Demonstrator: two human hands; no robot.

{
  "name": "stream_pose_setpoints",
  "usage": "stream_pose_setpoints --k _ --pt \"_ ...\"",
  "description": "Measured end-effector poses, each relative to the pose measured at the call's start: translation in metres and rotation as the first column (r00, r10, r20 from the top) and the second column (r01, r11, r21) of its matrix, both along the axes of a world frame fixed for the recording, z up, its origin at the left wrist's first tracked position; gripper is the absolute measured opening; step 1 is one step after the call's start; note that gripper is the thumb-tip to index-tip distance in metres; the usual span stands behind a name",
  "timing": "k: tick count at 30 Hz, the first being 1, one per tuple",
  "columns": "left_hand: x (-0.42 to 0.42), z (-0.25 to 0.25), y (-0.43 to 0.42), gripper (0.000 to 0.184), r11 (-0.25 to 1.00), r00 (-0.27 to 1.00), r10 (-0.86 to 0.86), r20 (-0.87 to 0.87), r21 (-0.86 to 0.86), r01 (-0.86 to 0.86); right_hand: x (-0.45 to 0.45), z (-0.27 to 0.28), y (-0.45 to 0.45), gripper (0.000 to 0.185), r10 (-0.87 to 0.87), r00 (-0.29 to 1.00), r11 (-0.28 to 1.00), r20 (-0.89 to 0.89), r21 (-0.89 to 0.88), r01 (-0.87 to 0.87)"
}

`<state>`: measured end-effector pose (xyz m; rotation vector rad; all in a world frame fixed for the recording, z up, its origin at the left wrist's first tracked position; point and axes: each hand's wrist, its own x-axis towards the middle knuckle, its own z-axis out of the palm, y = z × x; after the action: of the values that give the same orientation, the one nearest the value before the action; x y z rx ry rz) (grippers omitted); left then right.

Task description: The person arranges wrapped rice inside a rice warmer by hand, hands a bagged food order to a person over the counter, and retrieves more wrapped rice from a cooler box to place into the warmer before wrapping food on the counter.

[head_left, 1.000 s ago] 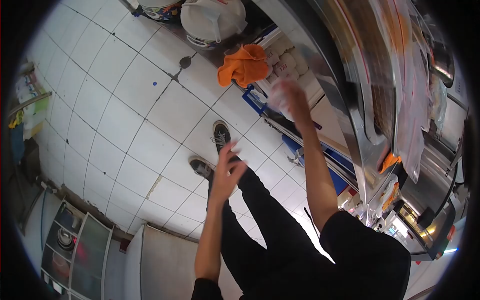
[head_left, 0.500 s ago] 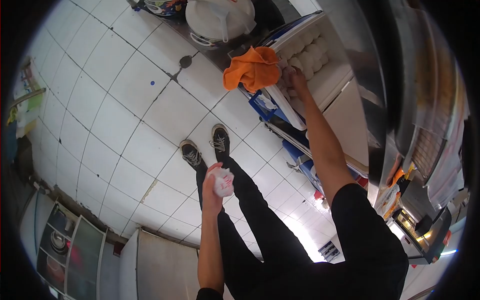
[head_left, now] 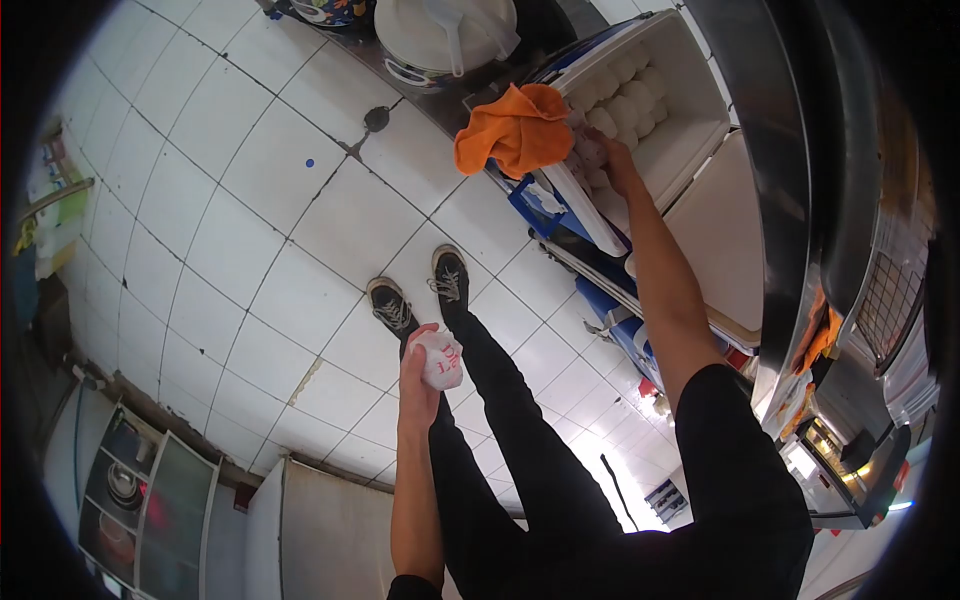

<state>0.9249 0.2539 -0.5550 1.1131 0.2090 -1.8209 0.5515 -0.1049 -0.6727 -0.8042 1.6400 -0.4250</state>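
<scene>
My left hand (head_left: 418, 378) is wrapped round a white package with red print (head_left: 441, 362), held above my legs and shoes. On the right, my right hand (head_left: 612, 160) reaches into an open cooler box (head_left: 690, 110). Its fingers are closed at a pale wrapped package (head_left: 588, 150) beside the box's near wall. Several round white packages (head_left: 627, 100) lie in rows inside the box. An orange cloth (head_left: 514, 130) hangs over the box's near corner, just left of my right hand.
A large white-lidded pot (head_left: 440, 35) with a pale ladle stands at the top. The cooler's lid (head_left: 715, 235) lies folded back. A steel counter edge (head_left: 800, 150) curves down the right. A glass-door cabinet (head_left: 175, 510) stands at lower left, on the tiled floor (head_left: 330, 240).
The left hand, without a visible package a second ago, now holds one. My right hand has moved from above the box, where it held a white package, down into the box, which shows more fully.
</scene>
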Motion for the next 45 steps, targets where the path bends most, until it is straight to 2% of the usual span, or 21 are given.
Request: stream_pose_setpoints --k 2,5,8,11,14,17,20,23,26,29,32,35,36,37,39,41,42,43,45 --pt "-0.006 -0.003 -0.003 0.055 1.000 1.000 -0.009 0.002 -0.022 0.009 -0.005 -0.020 0.004 0.068 -0.015 0.995 0.994 -0.099 -0.112 0.004" --pt "-0.009 -0.001 -0.009 0.055 1.000 1.000 -0.013 -0.016 -0.029 0.012 -0.001 -0.022 0.016 0.077 -0.114 0.975 0.986 -0.191 -0.143 0.087" --pt "-0.010 0.005 -0.011 0.054 1.000 1.000 -0.013 -0.021 -0.020 0.013 0.005 -0.009 0.019 0.084 -0.248 0.969 0.961 0.015 -0.120 0.248" --pt "-0.005 0.003 -0.006 0.055 1.000 1.000 0.004 -0.020 -0.022 -0.004 0.013 0.013 0.026 0.077 -0.494 0.792 0.857 0.359 0.044 0.514" --pt "0.006 0.002 -0.002 0.056 1.000 1.000 0.008 -0.020 -0.020 -0.008 0.006 0.000 0.026 0.075 -0.536 0.771 0.838 0.343 0.102 0.537" --pt "0.014 0.006 -0.003 0.055 1.000 1.000 0.004 0.031 -0.014 -0.004 0.002 -0.018 0.002 0.076 -0.513 0.723 0.850 0.462 0.160 0.501" --pt "0.022 -0.002 0.002 0.054 1.000 0.997 -0.016 0.073 -0.002 0.016 -0.004 -0.026 -0.027 0.081 -0.457 0.823 0.888 0.339 0.232 0.397" --pt "0.024 -0.005 0.006 0.054 1.000 0.996 -0.029 0.081 0.009 0.028 0.024 0.013 -0.033 0.077 -0.542 0.814 0.826 0.207 0.310 0.471" --pt "0.020 -0.005 0.003 0.055 1.000 0.996 -0.023 0.082 0.005 0.023 0.044 0.019 -0.036 0.074 -0.525 0.841 0.834 0.129 0.274 0.479" --pt "0.014 -0.002 -0.006 0.060 1.000 0.999 -0.001 0.040 -0.005 0.001 0.010 -0.030 -0.032 0.070 -0.549 0.747 0.835 0.376 0.298 0.463" --pt "0.014 0.002 -0.013 0.067 0.997 0.998 -0.031 -0.054 -0.073 0.027 0.021 -0.004 -0.004 0.067 -0.667 0.676 0.727 0.314 0.079 0.682" --pt "0.011 0.014 -0.024 0.079 0.995 0.994 -0.057 -0.094 -0.086 0.049 0.054 0.063 0.041 0.055 -0.650 0.652 0.627 0.391 -0.209 0.751" --pt "0.010 0.021 -0.030 0.085 0.996 0.994 -0.062 -0.096 -0.077 0.055 0.058 0.078 0.060 0.053 -0.576 0.684 0.647 0.447 -0.262 0.716" --pt "0.008 0.028 -0.039 0.082 0.990 0.993 -0.039 -0.107 -0.141 0.024 0.062 0.092 0.080 0.050 -0.496 0.711 0.659 0.499 -0.316 0.682" --pt "0.004 0.040 -0.060 0.078 0.963 0.991 0.002 -0.134 -0.268 -0.038 0.086 0.131 0.123 0.047 -0.444 0.781 0.746 0.440 -0.301 0.594" --pt "0.003 0.046 -0.078 0.069 0.921 0.999 -0.048 -0.026 -0.388 0.034 0.096 0.152 0.169 0.044 -0.191 0.954 0.968 0.231 -0.115 0.221" --pt "0.003 0.047 -0.082 0.067 0.905 0.993 -0.116 0.010 -0.411 0.110 0.126 0.176 0.175 0.038 0.014 0.988 0.991 0.151 -0.137 0.007" --pt "0.003 0.049 -0.087 0.065 0.882 0.982 -0.183 0.048 -0.433 0.185 0.160 0.198 0.178 0.032 0.217 0.974 0.969 0.065 -0.139 -0.206" --pt "0.007 0.050 -0.089 0.064 0.823 0.911 -0.403 0.081 -0.404 0.400 0.188 0.198 0.190 0.044 0.488 0.865 0.872 0.120 -0.109 -0.477"
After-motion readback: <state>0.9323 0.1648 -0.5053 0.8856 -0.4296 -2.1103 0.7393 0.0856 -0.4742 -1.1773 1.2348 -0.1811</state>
